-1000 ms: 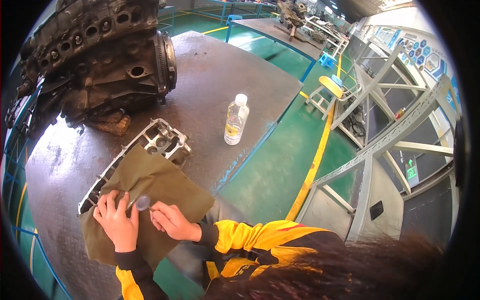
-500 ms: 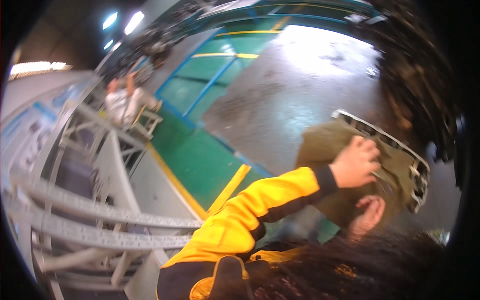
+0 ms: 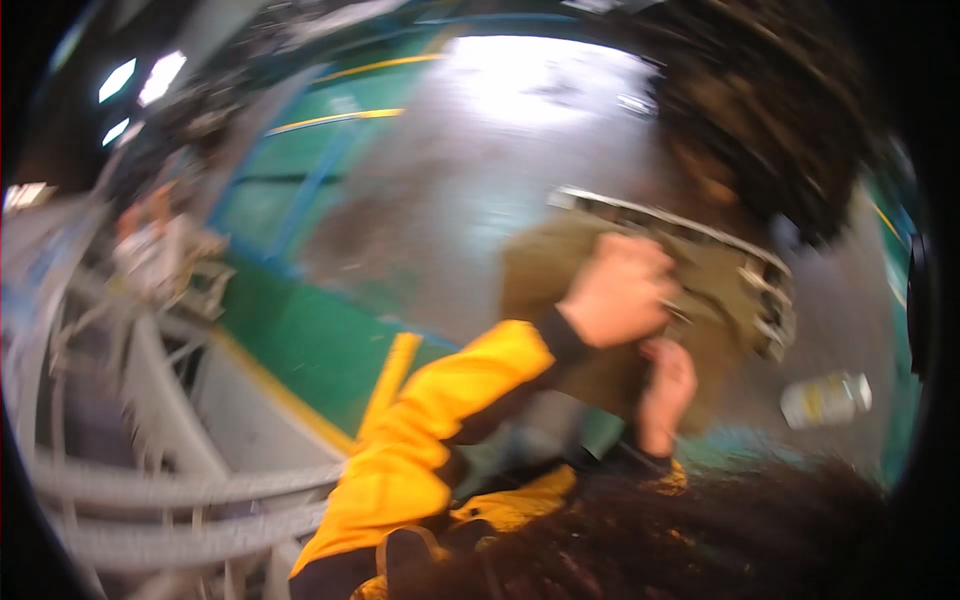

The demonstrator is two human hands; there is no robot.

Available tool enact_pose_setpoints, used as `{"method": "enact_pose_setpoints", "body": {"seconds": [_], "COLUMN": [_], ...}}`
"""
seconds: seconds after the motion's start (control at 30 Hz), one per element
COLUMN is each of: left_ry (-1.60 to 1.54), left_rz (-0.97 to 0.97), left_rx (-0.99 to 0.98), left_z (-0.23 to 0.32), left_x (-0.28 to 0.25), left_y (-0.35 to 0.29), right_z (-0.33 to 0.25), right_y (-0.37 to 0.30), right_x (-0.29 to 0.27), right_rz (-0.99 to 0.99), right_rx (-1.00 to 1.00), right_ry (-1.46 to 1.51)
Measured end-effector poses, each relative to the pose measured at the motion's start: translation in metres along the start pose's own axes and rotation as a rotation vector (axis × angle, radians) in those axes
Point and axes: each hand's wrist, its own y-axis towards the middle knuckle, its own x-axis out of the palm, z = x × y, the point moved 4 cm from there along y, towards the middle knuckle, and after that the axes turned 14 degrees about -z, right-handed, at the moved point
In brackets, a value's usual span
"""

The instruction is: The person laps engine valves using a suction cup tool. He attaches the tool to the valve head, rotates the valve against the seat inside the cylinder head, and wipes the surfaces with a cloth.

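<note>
My left hand (image 3: 622, 292), at the end of a yellow and black sleeve, has its fingers curled closed above an olive-brown piece (image 3: 545, 265) that looks like cloth. Just nearer is my right hand (image 3: 667, 390), with bent fingers raised toward the left. A small shiny bit (image 3: 680, 316) shows between the hands, too blurred to name. What either hand holds is hidden. Under the far and right edges of the olive-brown piece, a pale metal part (image 3: 690, 225) with a row of openings sticks out.
A clear jar-like container (image 3: 826, 400) with a yellowish label lies at the right. Dark machinery (image 3: 780, 110) stands at the far right. On the left are grey metal frames (image 3: 170, 490) and a yellow bar (image 3: 390, 385). Another person (image 3: 150, 245) is farther off at the left.
The whole view has swung right, so the hands and the olive-brown piece appear farther left. My right hand has risen closer to the left one. The jar-like container has come into view.
</note>
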Motion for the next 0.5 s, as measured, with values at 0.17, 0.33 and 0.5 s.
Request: {"method": "enact_pose_setpoints", "body": {"seconds": [0.17, 0.33, 0.5], "left_ry": [0.008, -0.029, -0.013], "left_rz": [0.022, 0.011, 0.005], "left_rx": [-0.023, -0.009, -0.021], "left_z": [-0.012, -0.003, -0.003], "left_x": [-0.015, -0.009, -0.01], "left_y": [-0.01, 0.003, 0.003], "right_z": [-0.02, -0.021, -0.038], "right_y": [0.002, 0.005, 0.01], "right_x": [0.017, -0.005, -0.006], "right_rz": [-0.035, -0.05, -0.096], "right_rx": [-0.251, -0.2, -0.391], "right_ry": [0.055, -0.072, -0.219]}}
